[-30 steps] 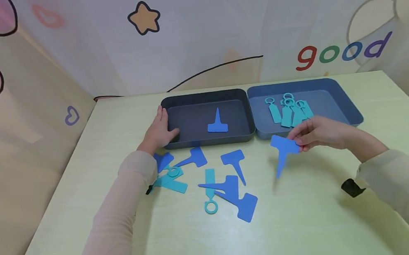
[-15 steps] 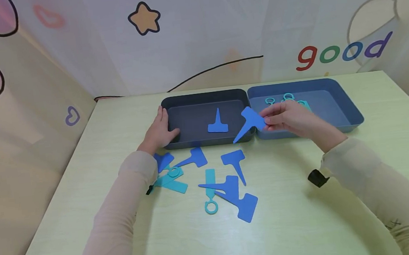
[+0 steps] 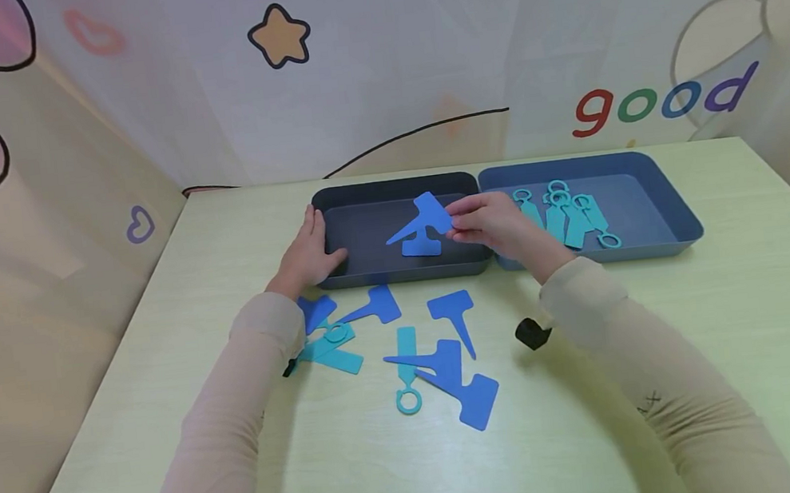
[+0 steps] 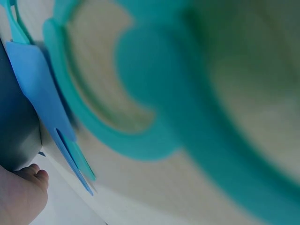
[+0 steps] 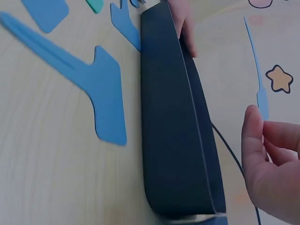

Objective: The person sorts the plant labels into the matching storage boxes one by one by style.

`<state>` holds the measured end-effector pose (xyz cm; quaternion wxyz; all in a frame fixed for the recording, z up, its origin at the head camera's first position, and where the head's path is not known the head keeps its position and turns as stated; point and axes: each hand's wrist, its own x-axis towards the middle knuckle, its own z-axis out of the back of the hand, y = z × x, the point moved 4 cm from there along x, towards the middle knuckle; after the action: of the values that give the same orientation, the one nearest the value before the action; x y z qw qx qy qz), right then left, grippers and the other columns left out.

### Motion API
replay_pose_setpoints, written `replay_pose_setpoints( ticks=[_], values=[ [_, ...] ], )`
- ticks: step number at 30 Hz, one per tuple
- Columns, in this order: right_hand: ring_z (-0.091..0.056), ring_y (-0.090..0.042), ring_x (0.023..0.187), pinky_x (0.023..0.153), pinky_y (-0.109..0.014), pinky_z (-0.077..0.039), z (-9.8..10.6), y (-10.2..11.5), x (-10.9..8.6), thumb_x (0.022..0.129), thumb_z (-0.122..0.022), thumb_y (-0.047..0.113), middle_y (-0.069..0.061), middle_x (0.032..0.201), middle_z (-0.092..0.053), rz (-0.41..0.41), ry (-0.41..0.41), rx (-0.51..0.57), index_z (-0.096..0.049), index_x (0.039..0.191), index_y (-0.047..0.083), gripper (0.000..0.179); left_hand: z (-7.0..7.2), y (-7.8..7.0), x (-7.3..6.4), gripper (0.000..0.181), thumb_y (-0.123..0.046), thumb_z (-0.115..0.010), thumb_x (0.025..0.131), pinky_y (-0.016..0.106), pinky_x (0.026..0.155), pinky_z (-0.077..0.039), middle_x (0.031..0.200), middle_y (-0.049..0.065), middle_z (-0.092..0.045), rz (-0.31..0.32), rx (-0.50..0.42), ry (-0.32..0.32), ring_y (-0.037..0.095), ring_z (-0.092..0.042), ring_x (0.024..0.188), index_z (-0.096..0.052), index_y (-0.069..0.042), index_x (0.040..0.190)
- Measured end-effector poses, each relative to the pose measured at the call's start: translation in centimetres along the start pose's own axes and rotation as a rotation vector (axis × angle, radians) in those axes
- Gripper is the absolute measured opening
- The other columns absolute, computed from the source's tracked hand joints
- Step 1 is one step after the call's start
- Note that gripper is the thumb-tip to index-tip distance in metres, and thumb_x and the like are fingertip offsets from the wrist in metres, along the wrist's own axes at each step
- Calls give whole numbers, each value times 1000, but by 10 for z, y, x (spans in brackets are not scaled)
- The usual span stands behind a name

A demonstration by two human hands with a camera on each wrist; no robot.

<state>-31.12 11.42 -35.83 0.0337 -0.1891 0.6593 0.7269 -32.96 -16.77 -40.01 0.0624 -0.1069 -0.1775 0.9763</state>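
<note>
My right hand (image 3: 490,224) pinches a blue T-shaped plant label (image 3: 431,212) by its wide end, between thumb and fingers, over the black tray (image 3: 357,226). Its point faces left in the head view. The right wrist view shows this label (image 5: 262,101) edge-on above the tray's wall (image 5: 168,117). Partly covered by it, another blue label (image 3: 422,248) lies on the tray floor. At the tray's left end rests my left hand (image 3: 302,258), its fingers extended along the rim and thumb near the front corner; it holds no label.
A blue-grey tray (image 3: 654,207) with several teal ring-ended tags (image 3: 555,222) adjoins the black one. Several blue labels (image 3: 449,303) and teal tags (image 3: 405,342) lie scattered in front, some overlapping. In the left wrist view, a teal ring (image 4: 136,145) fills much of the foreground.
My right hand has carried the blue label leftward from in front of the blue-grey tray to over the black tray, uncovering the teal tags. My left hand has stayed in place.
</note>
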Motion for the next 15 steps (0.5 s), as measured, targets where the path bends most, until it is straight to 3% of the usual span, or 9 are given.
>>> replay_pose_setpoints(
  ticks=[15],
  values=[
    [-63, -8, 57, 57, -17, -54, -17, -26, 35, 96, -51, -6, 1, 66, -62, -134, -101, 149, -51, 135, -9, 39, 0, 0, -1, 87, -37, -49, 100, 44, 124, -17, 165, 18, 14, -2, 5, 3, 33, -4, 154, 4, 4, 155]
  ],
)
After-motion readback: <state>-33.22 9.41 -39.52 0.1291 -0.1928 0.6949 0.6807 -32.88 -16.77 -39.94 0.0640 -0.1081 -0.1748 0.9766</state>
